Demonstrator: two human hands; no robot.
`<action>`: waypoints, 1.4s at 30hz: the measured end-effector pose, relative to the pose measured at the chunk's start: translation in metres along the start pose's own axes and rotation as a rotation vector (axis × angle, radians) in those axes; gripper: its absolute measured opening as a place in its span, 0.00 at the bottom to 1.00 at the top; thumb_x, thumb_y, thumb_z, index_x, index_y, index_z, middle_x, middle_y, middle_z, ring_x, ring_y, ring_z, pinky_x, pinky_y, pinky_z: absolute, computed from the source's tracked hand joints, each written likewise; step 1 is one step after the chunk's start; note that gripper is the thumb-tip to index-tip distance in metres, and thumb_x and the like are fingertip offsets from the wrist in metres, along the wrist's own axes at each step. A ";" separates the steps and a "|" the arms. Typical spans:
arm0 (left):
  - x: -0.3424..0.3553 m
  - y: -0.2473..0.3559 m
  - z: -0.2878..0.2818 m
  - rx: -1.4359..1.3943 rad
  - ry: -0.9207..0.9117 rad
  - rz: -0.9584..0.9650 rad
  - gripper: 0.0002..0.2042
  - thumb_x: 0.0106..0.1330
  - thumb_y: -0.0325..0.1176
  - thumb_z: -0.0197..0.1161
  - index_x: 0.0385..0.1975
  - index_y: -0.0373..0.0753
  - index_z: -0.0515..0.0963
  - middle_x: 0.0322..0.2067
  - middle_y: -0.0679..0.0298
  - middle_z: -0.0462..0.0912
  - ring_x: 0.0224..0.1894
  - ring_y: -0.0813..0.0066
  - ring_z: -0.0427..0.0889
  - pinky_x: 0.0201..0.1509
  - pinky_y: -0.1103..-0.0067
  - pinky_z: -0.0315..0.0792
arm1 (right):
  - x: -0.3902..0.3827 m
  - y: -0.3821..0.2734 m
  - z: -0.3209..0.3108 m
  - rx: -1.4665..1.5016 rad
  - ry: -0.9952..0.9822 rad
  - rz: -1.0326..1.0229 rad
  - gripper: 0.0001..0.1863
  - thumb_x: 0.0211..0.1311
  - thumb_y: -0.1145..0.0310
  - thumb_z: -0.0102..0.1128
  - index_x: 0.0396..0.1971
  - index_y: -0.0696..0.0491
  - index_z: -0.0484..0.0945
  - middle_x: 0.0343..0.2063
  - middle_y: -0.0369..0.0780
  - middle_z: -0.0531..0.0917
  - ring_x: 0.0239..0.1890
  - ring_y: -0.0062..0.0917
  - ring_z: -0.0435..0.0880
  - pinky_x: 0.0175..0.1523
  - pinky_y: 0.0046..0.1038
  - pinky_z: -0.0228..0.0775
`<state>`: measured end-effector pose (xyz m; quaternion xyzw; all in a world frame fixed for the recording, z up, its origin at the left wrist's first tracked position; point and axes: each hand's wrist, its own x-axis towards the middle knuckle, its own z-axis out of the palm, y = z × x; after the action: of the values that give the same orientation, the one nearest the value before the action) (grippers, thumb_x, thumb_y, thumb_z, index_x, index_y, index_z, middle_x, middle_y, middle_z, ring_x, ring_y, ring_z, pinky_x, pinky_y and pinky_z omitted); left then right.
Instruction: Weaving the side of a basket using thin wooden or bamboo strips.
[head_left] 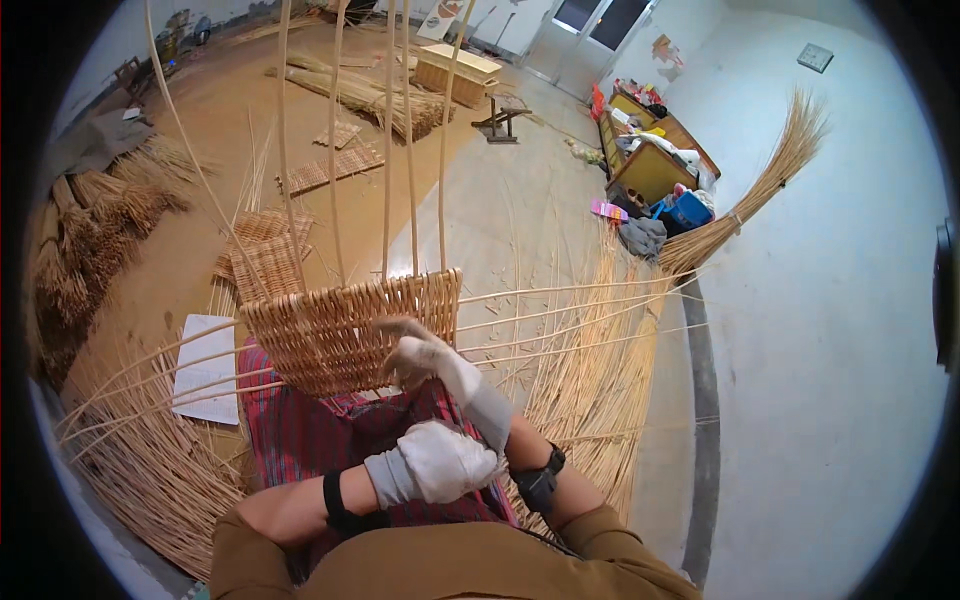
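A woven wicker panel (340,335) stands upright before my lap, with long stakes rising from its top edge and rods sticking out to both sides. My right hand (425,362), in a white and grey work glove, is in front of the panel's lower right part. Its fingers are apart, and nothing shows between them; whether they touch the weave I cannot tell. Nearer my body, my left hand (445,462), also gloved, is closed just below the right glove's cuff. Its fingers are turned away, so what it holds is hidden. A striped red cloth (330,440) covers my lap.
Loose rods (160,460) spread over the floor at left, and pale straw-like strands (600,380) at right. A white paper sheet (207,370) lies left of the panel. Finished woven pieces (265,255) lie beyond it. A tall bundle (745,215) leans on the right wall.
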<state>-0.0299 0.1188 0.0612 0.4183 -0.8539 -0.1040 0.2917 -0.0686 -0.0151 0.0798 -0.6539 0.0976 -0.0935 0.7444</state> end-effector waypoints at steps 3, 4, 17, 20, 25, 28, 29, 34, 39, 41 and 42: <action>0.002 0.002 -0.005 -0.011 -0.189 -0.059 0.06 0.57 0.36 0.63 0.24 0.42 0.75 0.19 0.57 0.79 0.23 0.55 0.83 0.24 0.64 0.76 | -0.003 -0.001 0.002 0.883 -0.402 0.053 0.30 0.73 0.64 0.51 0.71 0.45 0.56 0.51 0.47 0.77 0.54 0.41 0.80 0.66 0.46 0.69; 0.003 0.003 -0.006 -0.014 -0.257 -0.055 0.05 0.56 0.35 0.63 0.25 0.43 0.75 0.21 0.56 0.80 0.25 0.53 0.83 0.26 0.63 0.76 | -0.010 -0.002 0.006 0.718 -0.100 -0.177 0.30 0.71 0.66 0.54 0.71 0.47 0.57 0.54 0.47 0.75 0.59 0.38 0.76 0.69 0.43 0.66; -0.015 -0.013 0.004 -0.067 -0.444 -0.010 0.09 0.59 0.36 0.61 0.39 0.47 0.79 0.29 0.60 0.83 0.33 0.52 0.84 0.33 0.63 0.79 | -0.041 -0.012 0.021 0.002 0.436 -0.281 0.14 0.72 0.64 0.61 0.47 0.59 0.79 0.41 0.39 0.85 0.46 0.23 0.83 0.53 0.27 0.76; -0.017 -0.023 -0.009 -0.123 -0.220 -0.167 0.11 0.68 0.46 0.59 0.34 0.46 0.80 0.28 0.60 0.84 0.32 0.53 0.84 0.33 0.64 0.78 | -0.039 -0.009 0.008 0.547 0.305 -0.225 0.18 0.72 0.56 0.59 0.51 0.53 0.77 0.36 0.37 0.84 0.38 0.22 0.82 0.47 0.28 0.76; -0.018 -0.026 -0.017 -0.793 0.109 -0.714 0.18 0.57 0.50 0.74 0.33 0.41 0.84 0.26 0.56 0.86 0.31 0.61 0.87 0.35 0.71 0.78 | -0.022 -0.011 0.013 0.916 0.074 -0.375 0.31 0.73 0.41 0.47 0.65 0.47 0.70 0.53 0.41 0.80 0.57 0.31 0.79 0.66 0.40 0.68; -0.019 -0.023 -0.007 -0.738 0.333 -0.576 0.13 0.61 0.43 0.72 0.35 0.40 0.85 0.27 0.55 0.86 0.31 0.60 0.87 0.36 0.71 0.78 | -0.014 -0.013 0.021 1.133 -0.034 -0.483 0.37 0.74 0.39 0.42 0.76 0.40 0.52 0.72 0.44 0.63 0.73 0.38 0.61 0.78 0.45 0.47; -0.019 -0.022 -0.003 -0.679 0.394 -0.474 0.11 0.62 0.40 0.72 0.34 0.40 0.85 0.27 0.55 0.85 0.31 0.60 0.87 0.35 0.71 0.78 | -0.014 -0.013 0.023 1.131 -0.089 -0.528 0.37 0.74 0.39 0.42 0.76 0.40 0.52 0.72 0.44 0.63 0.73 0.38 0.61 0.78 0.45 0.47; -0.028 -0.021 -0.012 -0.382 0.090 -0.255 0.09 0.66 0.34 0.67 0.41 0.37 0.84 0.33 0.57 0.87 0.38 0.62 0.87 0.42 0.69 0.79 | -0.018 -0.011 0.038 0.838 0.018 -0.432 0.30 0.73 0.52 0.54 0.70 0.46 0.61 0.70 0.44 0.66 0.70 0.37 0.66 0.76 0.43 0.53; -0.044 -0.030 -0.075 -0.032 0.092 -0.310 0.10 0.67 0.32 0.64 0.46 0.42 0.82 0.48 0.56 0.82 0.50 0.58 0.83 0.50 0.66 0.78 | -0.008 -0.047 0.039 -0.052 -0.087 -0.242 0.09 0.70 0.69 0.54 0.36 0.59 0.81 0.44 0.42 0.84 0.44 0.28 0.84 0.51 0.30 0.75; -0.053 -0.038 -0.105 0.150 0.466 -0.369 0.11 0.62 0.30 0.65 0.44 0.39 0.81 0.45 0.55 0.81 0.48 0.57 0.82 0.52 0.65 0.76 | 0.009 -0.082 0.036 -0.417 0.127 -0.410 0.13 0.72 0.66 0.53 0.39 0.60 0.80 0.42 0.44 0.84 0.41 0.33 0.85 0.49 0.31 0.76; -0.053 -0.048 -0.118 0.459 0.782 -0.335 0.14 0.57 0.29 0.68 0.43 0.37 0.80 0.40 0.55 0.82 0.44 0.57 0.82 0.53 0.65 0.75 | 0.019 -0.104 0.034 -0.463 0.157 -0.517 0.19 0.72 0.61 0.54 0.51 0.61 0.76 0.46 0.49 0.83 0.46 0.41 0.85 0.53 0.32 0.76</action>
<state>0.0963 0.1378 0.1147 0.6113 -0.6022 0.2067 0.4700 -0.0423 -0.0010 0.1871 -0.7992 0.0046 -0.3041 0.5185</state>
